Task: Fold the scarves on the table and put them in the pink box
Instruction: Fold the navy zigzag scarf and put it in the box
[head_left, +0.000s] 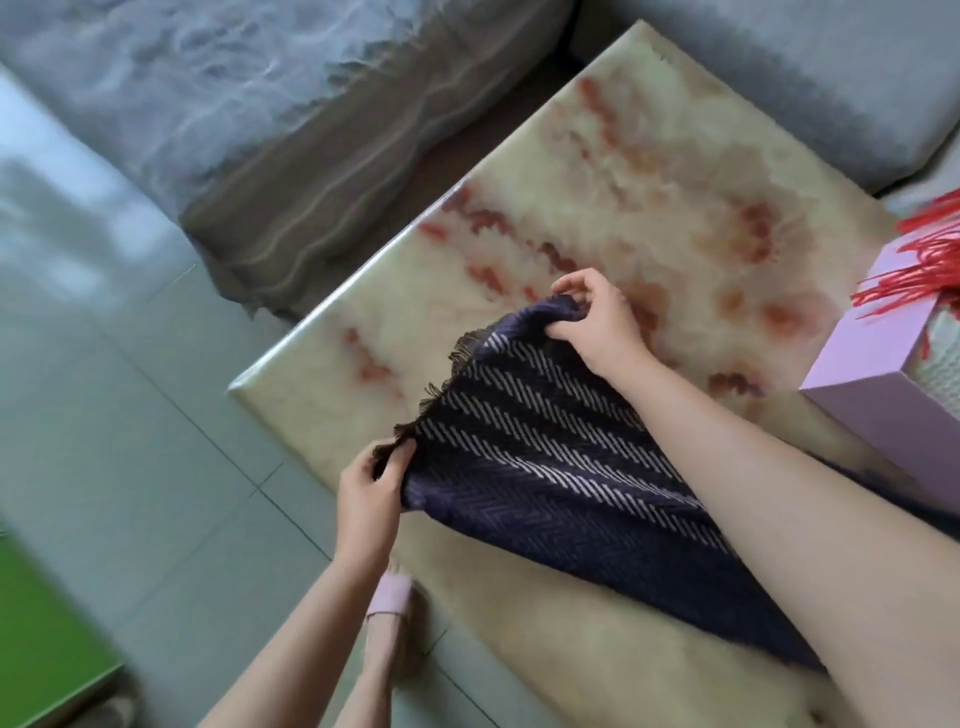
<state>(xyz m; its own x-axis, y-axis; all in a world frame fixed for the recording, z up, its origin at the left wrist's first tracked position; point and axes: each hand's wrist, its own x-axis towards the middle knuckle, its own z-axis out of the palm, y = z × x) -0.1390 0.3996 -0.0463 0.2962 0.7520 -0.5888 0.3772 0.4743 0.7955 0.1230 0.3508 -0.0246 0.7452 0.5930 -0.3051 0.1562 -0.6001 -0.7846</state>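
Observation:
A dark navy scarf (545, 467) with white herringbone stripes and a short brown fringe is stretched above the marbled cream and red table (649, 171). My left hand (371, 491) pinches its near fringed corner by the table's left edge. My right hand (597, 317) grips the far corner, lifted off the table. The scarf's other end runs under my right forearm and is hidden. The pink box (878, 384) stands at the table's right edge, with red scarf fringe (930, 265) hanging over its rim.
A grey sofa (218, 93) with a brownish throw (322, 208) lies beyond the table's left side, and a grey cushion (831, 67) sits at the far right. Pale floor tiles (130, 415) spread to the left, with a green surface (41, 639) at bottom left. My foot in a pink slipper (389, 597) stands beside the table.

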